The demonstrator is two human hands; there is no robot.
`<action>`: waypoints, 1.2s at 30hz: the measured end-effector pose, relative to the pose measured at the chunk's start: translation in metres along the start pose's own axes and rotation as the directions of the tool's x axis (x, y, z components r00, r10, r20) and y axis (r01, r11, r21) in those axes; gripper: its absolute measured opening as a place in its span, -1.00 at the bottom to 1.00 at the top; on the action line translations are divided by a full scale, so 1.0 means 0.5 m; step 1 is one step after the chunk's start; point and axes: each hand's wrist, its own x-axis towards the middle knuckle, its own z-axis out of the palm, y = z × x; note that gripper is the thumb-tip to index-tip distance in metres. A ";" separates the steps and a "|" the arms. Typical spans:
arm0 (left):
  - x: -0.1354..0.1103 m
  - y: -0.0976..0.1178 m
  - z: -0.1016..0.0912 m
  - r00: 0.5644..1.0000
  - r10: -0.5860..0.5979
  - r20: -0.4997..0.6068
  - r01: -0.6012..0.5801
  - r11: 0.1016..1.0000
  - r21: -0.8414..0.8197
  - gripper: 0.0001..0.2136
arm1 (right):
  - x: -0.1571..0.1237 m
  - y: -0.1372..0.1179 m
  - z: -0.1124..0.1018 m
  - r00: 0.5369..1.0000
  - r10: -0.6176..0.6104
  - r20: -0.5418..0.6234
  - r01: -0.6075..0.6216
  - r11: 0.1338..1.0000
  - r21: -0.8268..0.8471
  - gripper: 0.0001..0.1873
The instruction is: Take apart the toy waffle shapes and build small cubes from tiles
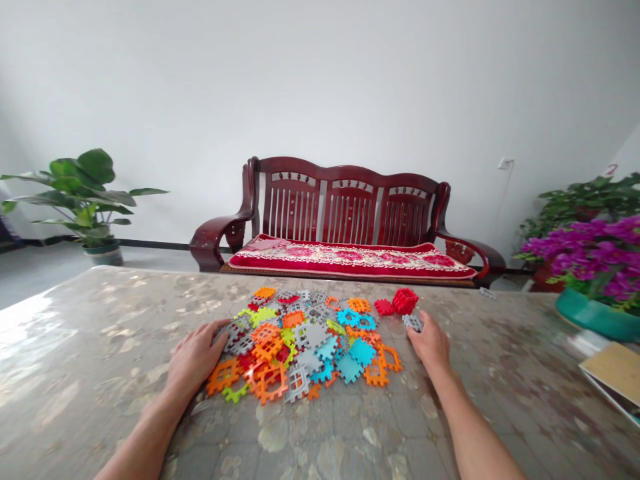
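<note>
A loose pile of flat plastic interlocking tiles (310, 337) in orange, grey, blue, lime and red lies on the table between my hands. My left hand (200, 353) rests at the pile's left edge with fingers stretched out, its fingertips beside or against some grey tiles (240, 333). Between thumb and fingers, my right hand (431, 341) pinches a grey interlocking tile (413, 323) with a lattice of holes. Just beyond it sit a red block built from tiles (405, 301) and a flat red tile (384, 307).
The table (330, 440) has a patterned, shiny cover. At right stand a teal pot of purple flowers (600, 313) and a stack of papers or books (615, 373). A small grey piece (487, 293) lies near the far edge. Behind are a wooden bench (345, 207) and a potted plant (103, 253).
</note>
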 end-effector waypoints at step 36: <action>-0.002 -0.001 0.001 0.999 0.033 -0.038 -0.034 0.999 -0.018 -0.58 | 0.032 -0.043 0.010 0.999 0.006 0.033 -0.005 1.000 -0.027 -0.48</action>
